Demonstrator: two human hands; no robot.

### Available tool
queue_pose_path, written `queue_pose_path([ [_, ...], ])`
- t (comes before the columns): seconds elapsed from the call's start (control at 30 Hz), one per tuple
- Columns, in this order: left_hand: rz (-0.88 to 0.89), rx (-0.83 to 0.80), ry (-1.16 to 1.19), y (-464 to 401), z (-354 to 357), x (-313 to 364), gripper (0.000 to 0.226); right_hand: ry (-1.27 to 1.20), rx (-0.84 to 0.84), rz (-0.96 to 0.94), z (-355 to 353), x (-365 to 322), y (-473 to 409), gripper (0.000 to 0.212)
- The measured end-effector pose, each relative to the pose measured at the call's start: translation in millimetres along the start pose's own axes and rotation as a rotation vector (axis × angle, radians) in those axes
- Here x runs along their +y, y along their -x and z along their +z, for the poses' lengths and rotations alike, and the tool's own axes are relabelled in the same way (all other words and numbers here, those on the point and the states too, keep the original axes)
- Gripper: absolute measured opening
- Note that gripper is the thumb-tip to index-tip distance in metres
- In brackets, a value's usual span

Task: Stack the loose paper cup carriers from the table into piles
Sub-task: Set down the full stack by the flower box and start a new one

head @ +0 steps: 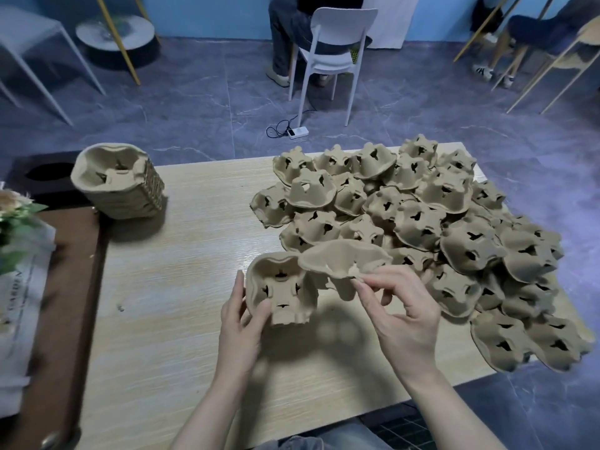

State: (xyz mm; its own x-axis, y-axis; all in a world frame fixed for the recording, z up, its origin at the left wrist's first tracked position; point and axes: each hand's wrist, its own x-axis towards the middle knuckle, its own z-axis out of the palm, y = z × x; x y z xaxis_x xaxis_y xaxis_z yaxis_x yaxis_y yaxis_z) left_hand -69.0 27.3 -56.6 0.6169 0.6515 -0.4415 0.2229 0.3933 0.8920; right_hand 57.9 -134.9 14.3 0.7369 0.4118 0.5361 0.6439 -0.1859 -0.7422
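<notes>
My left hand [240, 323] grips a brown pulp cup carrier [281, 292], hollow side facing me, just above the light wooden table [168, 319]. Beside it on the right, my right hand [399, 316] pinches the rim of a second carrier [341, 258], which is tilted and overlaps the first one's right edge. A big heap of several loose carriers [438, 228] covers the table's right half, most lying upside down. A tall stack of nested carriers [120, 183] stands at the far left corner, leaning slightly.
A dark side table [74, 287] adjoins on the left with a plant [16, 219] and a printed bag [19, 303]. Beyond the table, a person sits on a white chair [334, 50]; a power strip [297, 132] lies on the grey floor.
</notes>
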Motion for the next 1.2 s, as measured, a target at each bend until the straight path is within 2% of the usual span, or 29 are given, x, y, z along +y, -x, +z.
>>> queue_pose_path([
  [0.07, 0.04, -0.013, -0.023, 3.3, 0.0, 4.2, 0.057, 0.0, -0.003, -0.046, 11.7, -5.3, 1.2, 0.008],
  [0.2, 0.067, -0.024, 0.004, 6.6, -5.3, 12.8, 0.03, 0.052, -0.032, -0.13, 31.8, -12.4, 4.4, 0.011],
  [0.33, -0.012, -0.084, 0.107, 9.9, -5.7, 31.8, 0.042, 0.063, -0.104, -0.222, 46.7, -13.9, 8.5, 0.013],
  [0.53, -0.003, -0.071, 0.107, 3.6, -8.6, 44.4, 0.011, 0.119, -0.251, -0.262, 53.7, -10.3, 23.3, 0.012],
  [0.67, -0.035, -0.014, 0.139, -2.1, -7.7, 45.8, 0.007, 0.019, -0.2, -0.058, 44.2, -11.3, 22.9, 0.012],
  [0.77, -0.03, -0.007, 0.105, -4.7, -9.9, 45.1, 0.005, -0.041, -0.128, 0.306, 41.0, -11.0, 5.2, 0.017],
  [0.83, -0.027, 0.002, 0.102, -6.3, -12.1, 43.8, 0.003, -0.115, -0.163, 0.542, 43.8, -6.6, -5.0, 0.022],
  [0.9, -0.029, 0.012, 0.091, -8.2, -13.0, 43.4, 0.005, -0.234, -0.217, 0.681, 48.3, -4.1, -10.6, 0.02],
  [0.97, -0.017, 0.026, 0.086, -9.6, -12.2, 43.3, 0.008, -0.297, -0.265, 0.73, 53.0, -3.7, -10.8, 0.016],
  [1.1, 0.01, 0.063, 0.113, -11.9, -10.1, 43.7, 0.018, -0.324, -0.301, 0.792, 63.0, -3.1, -3.6, 0.024],
  [1.2, -0.006, 0.057, 0.084, -15.3, -11.9, 43.5, 0.024, -0.226, -0.261, 0.813, 64.4, 1.8, 1.6, 0.025],
])
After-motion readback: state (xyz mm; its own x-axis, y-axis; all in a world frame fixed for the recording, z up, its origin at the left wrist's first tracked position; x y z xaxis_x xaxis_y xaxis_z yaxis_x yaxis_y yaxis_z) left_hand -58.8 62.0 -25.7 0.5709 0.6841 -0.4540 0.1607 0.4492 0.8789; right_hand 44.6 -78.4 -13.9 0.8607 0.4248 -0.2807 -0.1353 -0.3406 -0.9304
